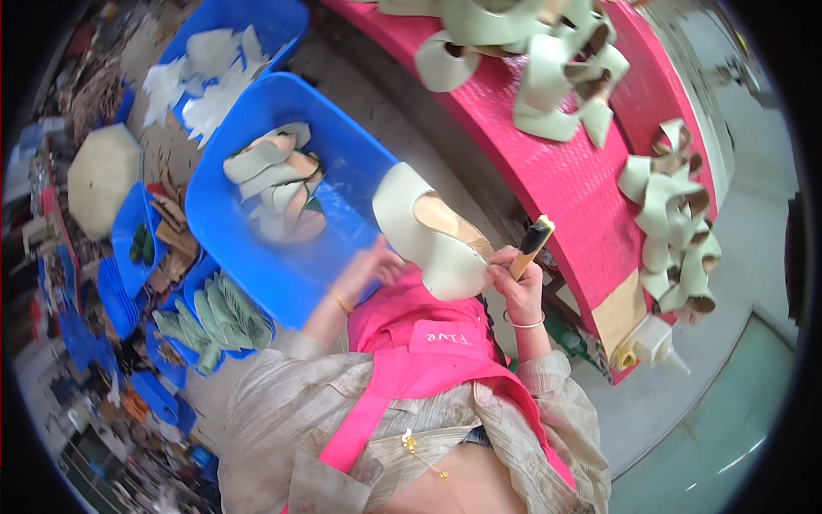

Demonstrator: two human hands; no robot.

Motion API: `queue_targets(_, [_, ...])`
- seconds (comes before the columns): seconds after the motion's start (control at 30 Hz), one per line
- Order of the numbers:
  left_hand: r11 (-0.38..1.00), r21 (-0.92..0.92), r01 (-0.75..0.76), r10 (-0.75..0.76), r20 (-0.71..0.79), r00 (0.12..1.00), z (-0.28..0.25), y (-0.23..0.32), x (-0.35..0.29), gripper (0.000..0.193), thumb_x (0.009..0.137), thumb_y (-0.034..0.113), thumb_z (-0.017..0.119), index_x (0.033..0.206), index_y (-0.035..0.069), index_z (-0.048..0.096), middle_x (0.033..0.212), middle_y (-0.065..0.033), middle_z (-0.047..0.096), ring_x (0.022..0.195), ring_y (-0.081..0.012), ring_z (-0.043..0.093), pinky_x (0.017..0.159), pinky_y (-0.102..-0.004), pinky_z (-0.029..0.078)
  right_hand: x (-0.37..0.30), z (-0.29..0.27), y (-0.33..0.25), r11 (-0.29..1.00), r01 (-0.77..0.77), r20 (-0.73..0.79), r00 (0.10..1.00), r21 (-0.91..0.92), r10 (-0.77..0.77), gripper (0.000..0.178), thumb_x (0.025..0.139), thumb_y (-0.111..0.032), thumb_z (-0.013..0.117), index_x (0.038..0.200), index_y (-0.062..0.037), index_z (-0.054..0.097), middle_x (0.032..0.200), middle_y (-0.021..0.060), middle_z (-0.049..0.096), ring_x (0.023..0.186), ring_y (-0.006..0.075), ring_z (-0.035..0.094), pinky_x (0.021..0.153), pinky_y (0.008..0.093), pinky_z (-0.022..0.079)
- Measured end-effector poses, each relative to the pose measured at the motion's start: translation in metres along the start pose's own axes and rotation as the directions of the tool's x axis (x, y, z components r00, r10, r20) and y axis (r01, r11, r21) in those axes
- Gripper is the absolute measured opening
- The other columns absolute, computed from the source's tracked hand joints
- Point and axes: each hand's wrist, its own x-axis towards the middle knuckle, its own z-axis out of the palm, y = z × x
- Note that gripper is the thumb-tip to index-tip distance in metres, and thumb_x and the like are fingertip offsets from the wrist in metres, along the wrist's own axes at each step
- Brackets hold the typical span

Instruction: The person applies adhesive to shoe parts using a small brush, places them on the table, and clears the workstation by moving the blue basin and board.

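Note:
A pale green shoe upper (458,272) with a beige lining hangs in front of my pink apron. My right hand (520,287) is closed, pinching the near right edge of this upper. The same hand also holds a short brush (527,257) with a flat wooden handle and dark bristles, tilted upward. To the left, my left hand (377,264) is slightly blurred, its fingers apart with nothing seen in them. It is just below the upper's left side, beside the rim of a large blue bin (351,137); I cannot tell whether it touches the upper.
Inside the blue bin lies a pile of similar uppers (278,184). More uppers (548,86) rest on a curved pink table (514,158) and hang along its right edge. A white squeeze bottle (655,341) stands near the table's end. Several blue bins with green pieces (223,317) are at left.

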Motion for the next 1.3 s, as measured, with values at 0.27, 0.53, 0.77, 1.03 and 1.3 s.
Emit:
queue_targets(0.27, [0.773,-0.635,0.004,0.163,0.204,0.965,0.135,0.018,0.071,0.032,0.08,0.024,0.051,0.104,0.003,0.047,0.098,-0.0065,0.053,0.093,-0.0179,0.049,0.081,-0.0305,0.037,-0.077,-0.057,0.029,0.908,0.245,-0.034,0.961,-0.338,-0.273,0.011,0.065,0.001,0.063,0.075,0.001,0.059,0.074,0.0056,0.058,0.067,0.0121,0.053,0.06,0.0244,0.041])
queue_targets(0.53, [0.966,-0.247,-0.071,0.156,0.344,0.926,0.246,0.054,0.072,0.037,0.073,0.001,0.056,0.108,-0.001,0.043,0.1,-0.0086,0.052,0.087,-0.0143,0.054,0.075,-0.0269,0.044,-0.117,-0.147,0.022,0.806,0.547,-0.682,0.68,0.226,-0.271,0.05,0.071,-0.007,0.058,0.116,-0.0031,0.036,0.108,0.0096,0.047,0.043,0.0016,0.033,0.037,0.0154,0.025])
queue_targets(0.77, [0.822,0.198,-0.534,0.461,0.322,0.827,0.304,0.034,0.052,0.048,0.066,0.001,0.063,0.109,0.0,0.042,0.095,-0.007,0.053,0.084,-0.0134,0.053,0.073,-0.0262,0.044,-0.072,-0.191,0.045,0.936,0.352,-0.885,0.438,0.004,-0.161,0.039,0.066,-0.001,0.062,0.101,-0.0044,0.044,0.072,0.0008,0.048,0.065,0.0091,0.049,0.057,0.0218,0.041])
queue_targets(1.03, [0.969,0.056,0.241,-0.246,0.337,0.909,0.302,0.012,0.071,0.04,0.074,0.006,0.057,0.11,-0.001,0.042,0.1,-0.0099,0.053,0.087,-0.0188,0.054,0.076,-0.0307,0.044,-0.125,-0.217,0.077,0.908,0.416,-0.674,0.683,0.044,-0.281,0.069,0.064,-0.001,0.063,0.123,-0.0087,0.027,0.09,0.0036,0.046,0.079,0.0111,0.046,0.065,0.0206,0.041])
queue_targets(1.3, [0.84,0.522,-0.149,-0.017,0.3,0.954,0.347,0.035,0.093,0.029,0.077,0.017,0.056,0.098,-0.003,0.051,0.086,-0.0071,0.056,0.076,-0.0133,0.054,0.066,-0.0257,0.043,-0.294,-0.339,0.161,0.738,-0.532,-0.907,0.177,-0.415,-0.383,0.029,0.073,-0.012,0.056,0.101,-0.0082,0.051,0.079,0.0093,0.051,0.069,0.0235,0.05,0.063,0.0333,0.041])
